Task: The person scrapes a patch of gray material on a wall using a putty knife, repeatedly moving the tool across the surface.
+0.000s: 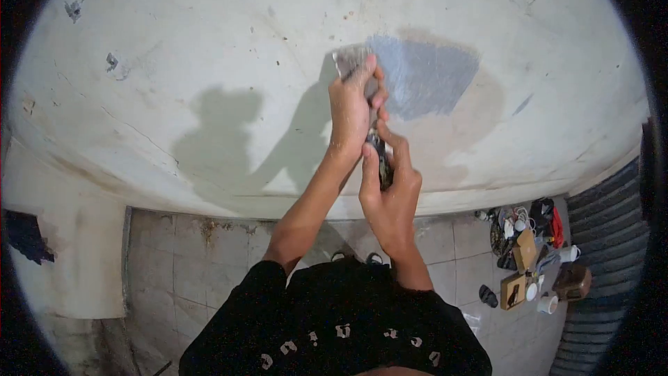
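A putty knife (344, 63) is held up against the pale wall (229, 42), its wide metal blade at the left edge of a grey-blue patch (431, 76). My left hand (350, 111) is closed on the blade's lower part and neck, with the thumb lying along the metal. Below it, my right hand (393, 198) is wrapped around the dark, smeared handle (381, 167). The patch shows a lighter streak down its left side, and a damp-looking beige area surrounds its right and lower sides.
Holes (112, 63) and a thin crack mark the wall's left part. On the tiled floor (445, 237), to the right, lie bags, cardboard boxes (513, 291), white cups (548, 304) and a dark sandal (488, 296). A corrugated shutter (598, 264) stands at the far right.
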The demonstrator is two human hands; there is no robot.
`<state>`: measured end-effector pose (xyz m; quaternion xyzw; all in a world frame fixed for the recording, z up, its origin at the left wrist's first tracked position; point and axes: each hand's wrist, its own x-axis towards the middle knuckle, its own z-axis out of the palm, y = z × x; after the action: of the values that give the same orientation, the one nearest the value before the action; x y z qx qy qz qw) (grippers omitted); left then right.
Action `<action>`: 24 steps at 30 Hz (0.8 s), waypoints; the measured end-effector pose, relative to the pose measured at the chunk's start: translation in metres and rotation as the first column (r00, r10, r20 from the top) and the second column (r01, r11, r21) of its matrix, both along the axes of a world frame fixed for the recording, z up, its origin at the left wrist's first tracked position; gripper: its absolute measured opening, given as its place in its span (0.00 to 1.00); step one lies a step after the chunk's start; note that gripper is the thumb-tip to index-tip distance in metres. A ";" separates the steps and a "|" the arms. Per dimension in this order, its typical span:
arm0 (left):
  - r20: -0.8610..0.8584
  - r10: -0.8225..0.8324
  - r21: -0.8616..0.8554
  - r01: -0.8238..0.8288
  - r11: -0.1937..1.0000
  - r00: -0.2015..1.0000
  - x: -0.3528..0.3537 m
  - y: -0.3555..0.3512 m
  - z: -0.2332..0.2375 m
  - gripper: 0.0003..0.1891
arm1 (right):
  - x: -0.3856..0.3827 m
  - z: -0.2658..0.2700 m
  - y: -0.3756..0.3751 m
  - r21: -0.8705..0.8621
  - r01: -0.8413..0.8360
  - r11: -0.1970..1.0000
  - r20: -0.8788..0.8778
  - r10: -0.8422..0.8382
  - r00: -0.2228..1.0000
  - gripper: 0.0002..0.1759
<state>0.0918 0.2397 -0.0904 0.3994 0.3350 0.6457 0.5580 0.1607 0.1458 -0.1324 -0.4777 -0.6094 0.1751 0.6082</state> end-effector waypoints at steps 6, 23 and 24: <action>0.078 -0.015 -0.052 0.019 0.998 0.997 0.002 -0.005 -0.011 0.18 | 0.004 0.004 -0.009 -0.186 -0.042 0.982 -0.004 0.042 0.999 0.18; 0.015 0.016 0.011 -0.016 1.000 1.000 0.002 -0.004 -0.001 0.17 | 0.002 0.018 -0.004 -0.139 -0.045 0.989 -0.014 0.043 0.999 0.17; 0.008 0.024 0.022 -0.024 0.999 1.000 0.001 -0.002 0.001 0.17 | 0.002 0.012 -0.001 -0.094 -0.040 0.995 -0.012 0.040 0.999 0.17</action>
<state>0.0933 0.2372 -0.0896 0.3989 0.3304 0.6577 0.5470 0.1627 0.1445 -0.1201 -0.4926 -0.6067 0.2182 0.5845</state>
